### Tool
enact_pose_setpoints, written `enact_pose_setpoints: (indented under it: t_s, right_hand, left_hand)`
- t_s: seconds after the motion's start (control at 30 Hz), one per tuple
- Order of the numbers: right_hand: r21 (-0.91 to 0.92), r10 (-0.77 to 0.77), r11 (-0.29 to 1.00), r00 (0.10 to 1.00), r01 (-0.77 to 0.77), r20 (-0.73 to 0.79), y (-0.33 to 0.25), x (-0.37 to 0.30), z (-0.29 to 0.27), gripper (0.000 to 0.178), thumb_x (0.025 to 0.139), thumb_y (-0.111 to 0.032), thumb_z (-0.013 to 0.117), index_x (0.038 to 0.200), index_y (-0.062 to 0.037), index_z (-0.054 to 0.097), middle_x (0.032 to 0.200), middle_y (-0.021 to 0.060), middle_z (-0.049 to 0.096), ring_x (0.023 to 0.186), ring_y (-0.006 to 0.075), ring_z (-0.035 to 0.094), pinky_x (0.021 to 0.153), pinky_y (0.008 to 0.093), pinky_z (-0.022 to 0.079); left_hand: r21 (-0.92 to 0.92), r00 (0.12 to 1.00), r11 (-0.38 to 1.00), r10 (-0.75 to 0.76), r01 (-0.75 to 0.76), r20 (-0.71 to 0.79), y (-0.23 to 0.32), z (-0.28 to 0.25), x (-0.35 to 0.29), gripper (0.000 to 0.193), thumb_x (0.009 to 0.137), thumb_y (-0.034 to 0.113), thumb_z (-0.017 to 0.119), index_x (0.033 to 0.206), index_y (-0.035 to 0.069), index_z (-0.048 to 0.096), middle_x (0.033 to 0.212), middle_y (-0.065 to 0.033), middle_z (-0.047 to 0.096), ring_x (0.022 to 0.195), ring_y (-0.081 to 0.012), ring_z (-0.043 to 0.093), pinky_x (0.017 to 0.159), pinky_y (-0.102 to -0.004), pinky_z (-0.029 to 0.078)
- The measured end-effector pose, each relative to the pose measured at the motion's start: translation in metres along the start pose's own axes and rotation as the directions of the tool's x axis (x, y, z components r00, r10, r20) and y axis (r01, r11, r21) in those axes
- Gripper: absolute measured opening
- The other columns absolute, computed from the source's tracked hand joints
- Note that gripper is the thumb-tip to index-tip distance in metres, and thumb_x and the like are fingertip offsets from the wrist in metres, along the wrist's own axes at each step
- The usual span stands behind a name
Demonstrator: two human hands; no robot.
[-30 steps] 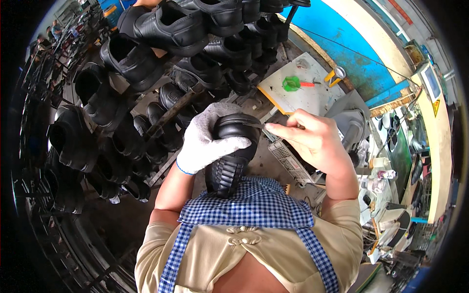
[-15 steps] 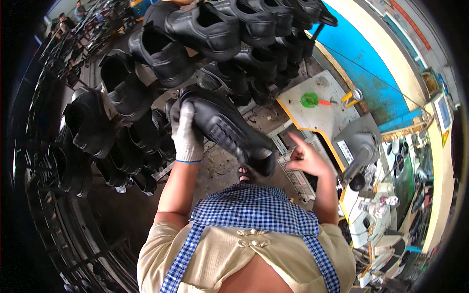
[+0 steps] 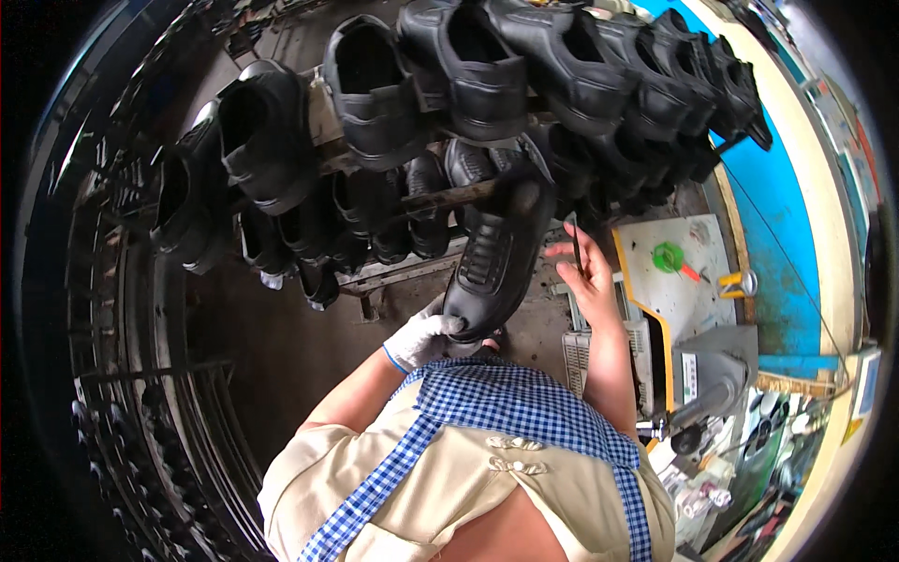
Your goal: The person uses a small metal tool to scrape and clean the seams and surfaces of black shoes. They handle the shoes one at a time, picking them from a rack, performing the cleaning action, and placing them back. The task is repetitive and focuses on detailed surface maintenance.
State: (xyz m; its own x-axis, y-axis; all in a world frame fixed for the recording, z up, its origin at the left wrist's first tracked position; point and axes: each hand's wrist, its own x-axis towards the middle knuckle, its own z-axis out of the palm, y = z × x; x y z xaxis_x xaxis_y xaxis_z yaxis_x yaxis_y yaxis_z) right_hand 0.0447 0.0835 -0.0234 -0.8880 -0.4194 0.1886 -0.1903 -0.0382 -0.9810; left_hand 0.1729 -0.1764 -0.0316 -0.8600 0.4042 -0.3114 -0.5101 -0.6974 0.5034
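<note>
My left hand (image 3: 423, 337), in a white glove, grips the heel of a black shoe (image 3: 496, 258). The shoe points up and away, its toe reaching the lower row of a metal rack (image 3: 412, 272) full of black shoes. My right hand (image 3: 582, 272) is bare and hovers just right of the shoe with fingers spread; a thin dark tool-like piece seems to lie between its fingers, too small to make out. Several black shoes (image 3: 468, 75) hang on the rack's upper row above both hands.
A white work surface (image 3: 679, 281) with a green round object (image 3: 667, 256) and a small yellow item lies to the right. A grey machine (image 3: 712, 375) stands lower right against a blue wall. More dark shoes (image 3: 187, 206) fill the curved rack at left.
The shoe has swung from lying across my front to pointing up at the rack's lower row. My left hand slid to its heel. My right hand rose and opened beside it.
</note>
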Motion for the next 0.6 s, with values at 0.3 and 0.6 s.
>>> enact_pose_setpoints:
  t_s: [0.3, 0.6]
  right_hand:
    - [0.036, 0.182, 0.983, 0.982, -0.181, -0.044, 0.032, -0.032, 0.006, 0.045, 0.097, -0.018, 0.066, 0.136, 0.0008, 0.052, 0.098, 0.0037, 0.067, 0.092, 0.0116, 0.065, 0.084, 0.0261, 0.050]
    - [0.107, 0.361, 0.930, 0.929, -0.352, -0.084, 0.042, -0.066, -0.001, 0.033, 0.098, -0.012, 0.062, 0.128, 0.0009, 0.059, 0.084, 0.0009, 0.065, 0.081, 0.0077, 0.062, 0.076, 0.0232, 0.047]
  left_hand:
    - [0.195, 0.809, 0.904, 0.428, -0.381, -0.403, 0.021, 0.018, 0.119, 0.067, 0.080, 0.008, 0.074, 0.139, 0.001, 0.042, 0.126, -0.0121, 0.059, 0.119, -0.0251, 0.056, 0.104, -0.0387, 0.045]
    - [0.236, 0.920, 0.931, 0.330, -0.280, -0.212, 0.019, -0.017, 0.194, 0.047, 0.093, 0.021, 0.069, 0.132, 0.004, 0.049, 0.105, -0.0060, 0.061, 0.092, -0.0183, 0.062, 0.079, -0.0353, 0.056]
